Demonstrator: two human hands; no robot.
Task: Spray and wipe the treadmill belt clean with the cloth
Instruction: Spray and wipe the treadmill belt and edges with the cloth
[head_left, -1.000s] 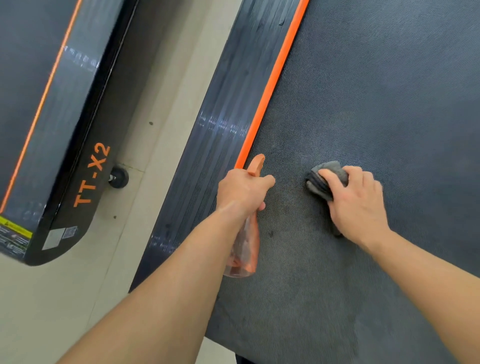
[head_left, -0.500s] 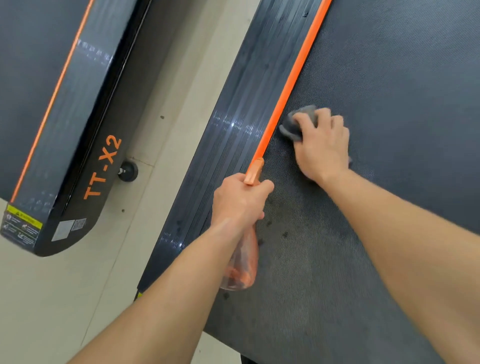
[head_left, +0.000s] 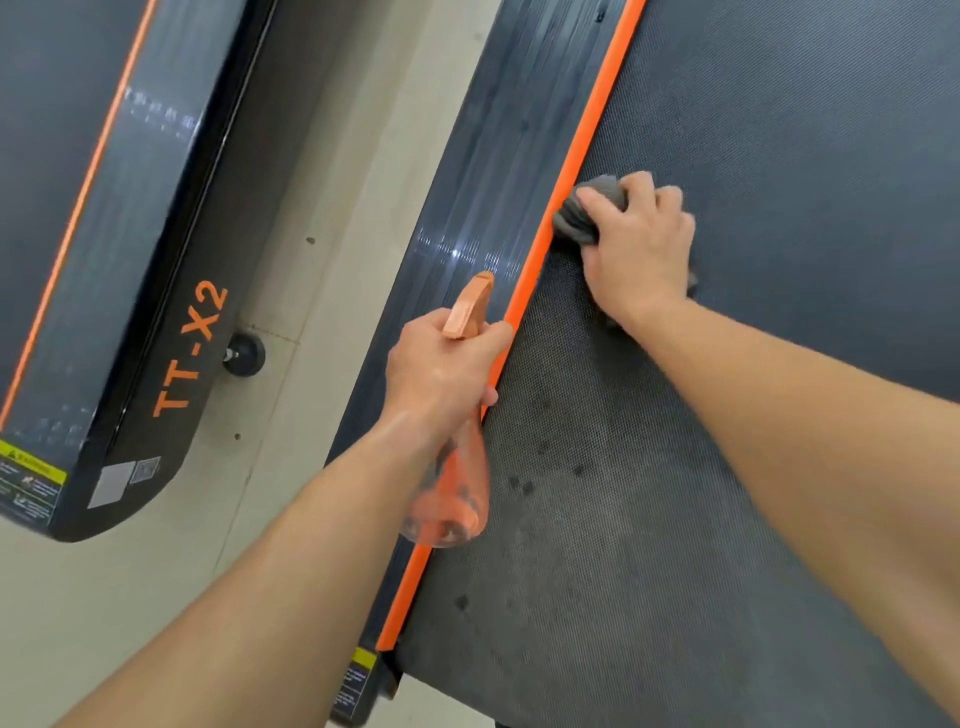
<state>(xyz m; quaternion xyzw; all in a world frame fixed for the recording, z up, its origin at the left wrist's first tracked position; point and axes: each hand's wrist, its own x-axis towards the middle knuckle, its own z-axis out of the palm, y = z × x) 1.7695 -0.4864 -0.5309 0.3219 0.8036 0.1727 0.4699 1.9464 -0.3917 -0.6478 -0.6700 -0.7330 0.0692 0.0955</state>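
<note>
The dark textured treadmill belt (head_left: 779, 156) fills the right of the head view, with damp patches and dark droplets near its lower left. My right hand (head_left: 639, 249) grips a bunched grey cloth (head_left: 574, 218) and presses it on the belt beside the orange edge strip (head_left: 571, 171). My left hand (head_left: 441, 369) grips an orange spray bottle (head_left: 452, 499) by its neck over the side rail; the nozzle points away from me and the translucent body hangs below my wrist.
A ribbed black side rail (head_left: 483, 182) runs left of the orange strip. A second treadmill (head_left: 104, 260), marked TT-X2, lies at the left with a round foot (head_left: 244, 353). Pale tiled floor (head_left: 337, 208) separates the two machines.
My right hand slid the cloth away from me and leftward across the belt up to the orange strip. My left hand with the bottle shifted left, from the belt edge to over the rail.
</note>
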